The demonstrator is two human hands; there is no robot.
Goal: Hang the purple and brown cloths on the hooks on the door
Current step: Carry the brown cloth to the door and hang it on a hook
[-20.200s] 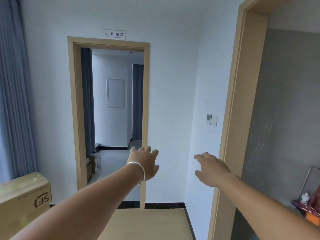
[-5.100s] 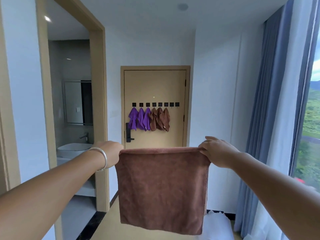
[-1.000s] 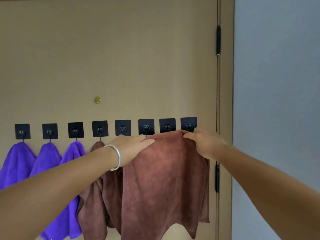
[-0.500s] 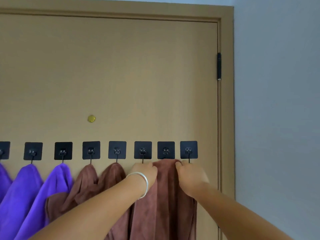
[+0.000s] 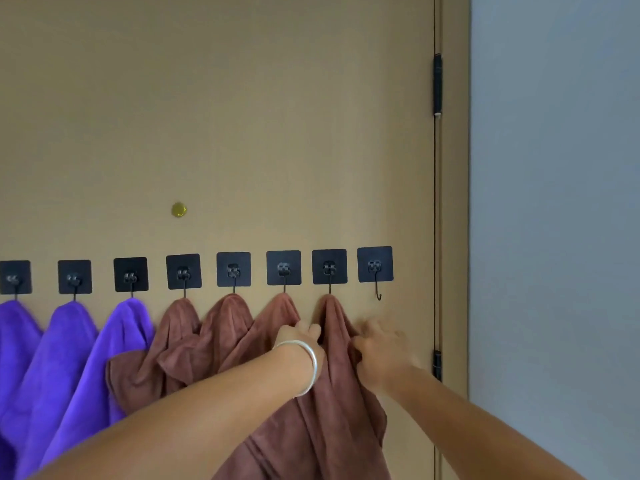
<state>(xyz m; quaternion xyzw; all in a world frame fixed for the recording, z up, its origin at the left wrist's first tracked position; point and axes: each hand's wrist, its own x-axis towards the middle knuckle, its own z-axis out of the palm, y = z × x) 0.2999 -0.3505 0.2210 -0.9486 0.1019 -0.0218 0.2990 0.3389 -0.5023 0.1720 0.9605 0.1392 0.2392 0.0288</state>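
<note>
**Hands settling the newest brown cloth on its hook**

Left hand (image 5: 300,336), the one with the bangle (image 5: 304,365) at its wrist, is reaching up against the door (image 5: 242,116), its fingers curling into the fabric between two hanging cloths; it appears to be gripping a fold of the rightmost brown cloth (image 5: 332,393) just below the peak. Right hand (image 5: 379,344) is blurring slightly on the other side of that cloth, its fingers looking loose and spread against the fabric's right edge; whether it is pinching anything I cannot tell.

The cloth is hanging by a bunched peak from the seventh hook (image 5: 329,271), directly above and between the two hands, and draping down past the wrists. Three other brown cloths (image 5: 221,330) are hanging just to its left and three purple cloths (image 5: 69,341) beyond them. One hook (image 5: 376,271) at the far right is standing bare, just above the right hand.

To do this step well, the person is probably best easing the fabric downward so the peak seats fully in the hook's curve, then releasing one hand at a time and watching that nothing slips. Tugging sideways risks dragging the neighbouring cloth off its hook, since the folds are overlapping.
</note>
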